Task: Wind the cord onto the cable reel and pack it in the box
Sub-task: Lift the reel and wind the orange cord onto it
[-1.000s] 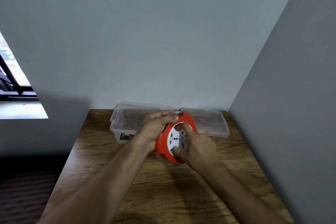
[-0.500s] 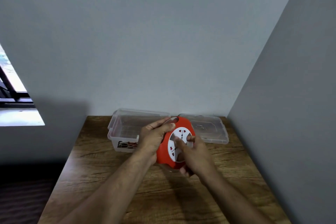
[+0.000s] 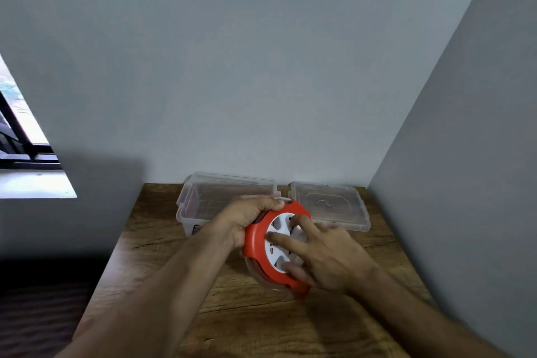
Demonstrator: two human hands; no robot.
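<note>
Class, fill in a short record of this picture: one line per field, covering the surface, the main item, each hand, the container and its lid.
surface: wooden table
main item: orange cable reel with white socket face, held above the table
left hand: grips the reel's far-left rim
right hand: fingers spread on the white face
box: clear plastic, open, behind the reel
lid: clear, lying flat to the box's right
</note>
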